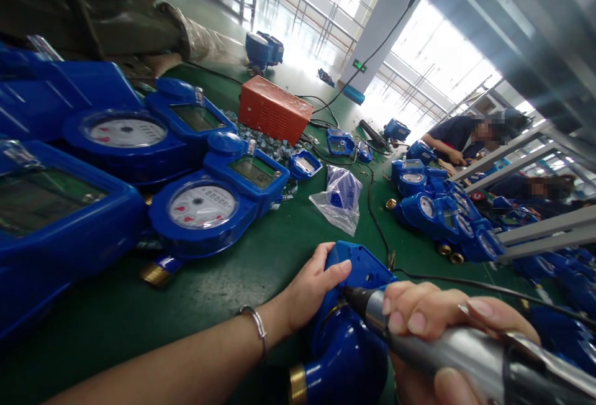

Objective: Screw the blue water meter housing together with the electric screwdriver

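"How is the screwdriver (451, 350) held?"
"Gripped by the right hand (437, 318); metal barrel slanted, tip (357, 297) aimed up-left at the glossy blue meter (349, 343)."
"The meter?"
"Grasped by the left hand (313, 284) over the green table (272, 243), brass end (298, 383) turned left."

Left hand (311, 290) clasping, right hand (444, 313) curled round

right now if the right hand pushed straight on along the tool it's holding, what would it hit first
Ahead of the right hand, the silver tool's dark tip would meet the blue meter first; it may already touch. The left hand lies close by that line.
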The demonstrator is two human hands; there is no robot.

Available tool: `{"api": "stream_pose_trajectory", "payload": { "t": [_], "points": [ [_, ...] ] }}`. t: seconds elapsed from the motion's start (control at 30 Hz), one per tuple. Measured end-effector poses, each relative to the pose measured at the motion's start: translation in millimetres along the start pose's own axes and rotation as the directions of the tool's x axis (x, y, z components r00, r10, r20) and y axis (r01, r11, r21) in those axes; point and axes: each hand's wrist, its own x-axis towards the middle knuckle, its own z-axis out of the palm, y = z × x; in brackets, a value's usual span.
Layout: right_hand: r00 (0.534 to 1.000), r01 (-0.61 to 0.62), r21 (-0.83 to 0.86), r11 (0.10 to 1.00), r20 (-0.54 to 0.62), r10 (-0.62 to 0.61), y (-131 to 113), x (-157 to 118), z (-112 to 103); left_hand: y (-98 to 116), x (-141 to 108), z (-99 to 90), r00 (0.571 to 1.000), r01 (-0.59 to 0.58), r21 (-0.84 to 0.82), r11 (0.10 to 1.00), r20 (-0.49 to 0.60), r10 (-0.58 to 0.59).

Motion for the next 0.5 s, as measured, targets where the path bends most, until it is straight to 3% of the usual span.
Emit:
{"api": "stream_pose_trajectory", "payload": {
  "t": [0.17, 0.33, 0.5],
  "points": [
    [0.994, 0.001, 0.014, 1.000, 0.111, -0.002, 2.1, -0.5, -4.2, -0.4, 0.2, 1.3, 1.000, 0.006, -0.020, 1.000, -0.001, -0.006],
    [0.999, -0.022, 0.082, 0.996, 0.028, 0.020, 2.0, -1.6, -5.6, -0.8, -0.6, 1.1, 1.000, -0.002, -0.001, 1.000, 0.016, 0.002],
    [0.993, 0.011, -0.026, 1.000, 0.122, -0.008, -0.4, 1.4, -6.3, -2.0, -0.7, -0.2, 1.000, 0.004, 0.009, 1.000, 0.005, -0.004]
  ]
}}
